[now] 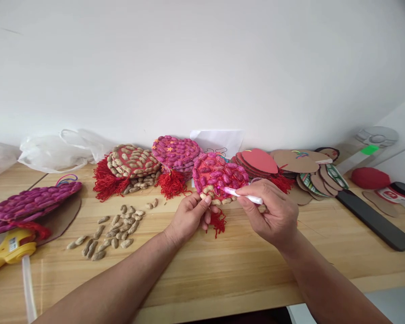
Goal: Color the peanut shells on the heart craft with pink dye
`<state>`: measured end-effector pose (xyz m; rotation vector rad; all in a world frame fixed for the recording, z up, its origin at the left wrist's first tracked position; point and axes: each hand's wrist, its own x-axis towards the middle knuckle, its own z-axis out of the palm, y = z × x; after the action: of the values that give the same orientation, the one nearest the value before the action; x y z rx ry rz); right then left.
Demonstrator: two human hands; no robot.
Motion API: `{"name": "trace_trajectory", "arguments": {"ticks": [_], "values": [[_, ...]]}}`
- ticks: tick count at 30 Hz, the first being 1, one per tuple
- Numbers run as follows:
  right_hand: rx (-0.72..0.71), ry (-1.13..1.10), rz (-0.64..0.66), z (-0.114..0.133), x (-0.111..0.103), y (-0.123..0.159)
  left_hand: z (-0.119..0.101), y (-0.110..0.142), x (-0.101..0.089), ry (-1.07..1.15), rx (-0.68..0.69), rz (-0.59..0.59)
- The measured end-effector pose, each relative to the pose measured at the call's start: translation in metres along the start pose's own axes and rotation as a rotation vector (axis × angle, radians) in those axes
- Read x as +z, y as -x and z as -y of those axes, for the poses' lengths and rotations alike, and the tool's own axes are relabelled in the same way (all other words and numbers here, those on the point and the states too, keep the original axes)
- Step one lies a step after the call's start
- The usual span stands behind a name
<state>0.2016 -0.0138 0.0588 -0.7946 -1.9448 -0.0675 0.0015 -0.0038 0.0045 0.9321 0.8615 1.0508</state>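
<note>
Head view, left hand (pixel 191 216) with fingers pinching the near edge of a peanut-covered plaque (pixel 219 173) above the bench (pixel 189 279) at centre, right-hand fingers (pixel 245 191) pinching a white marker (pixel 231 192), loose peanuts (pixel 133 227) at left.

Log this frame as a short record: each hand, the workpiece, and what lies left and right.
Left hand: grips lower edge of red craft piece covered in mostly magenta peanuts
Right hand: holds slim white marker, pink tip at the peanuts
Workpiece: some lower-edge peanuts tan
Farther left: loose tan peanuts, yellow plastic glue gun
Farther right: long flat black object
</note>
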Motion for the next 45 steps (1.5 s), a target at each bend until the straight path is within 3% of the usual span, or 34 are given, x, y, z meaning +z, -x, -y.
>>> {"name": "trace_trajectory", "arguments": {"ticks": [45], "values": [[0.036, -0.035, 0.006, -0.0007, -0.0028, 0.0021, -0.0002, -0.0002, 0.0003, 0.026, 0.003, -0.017]]}}
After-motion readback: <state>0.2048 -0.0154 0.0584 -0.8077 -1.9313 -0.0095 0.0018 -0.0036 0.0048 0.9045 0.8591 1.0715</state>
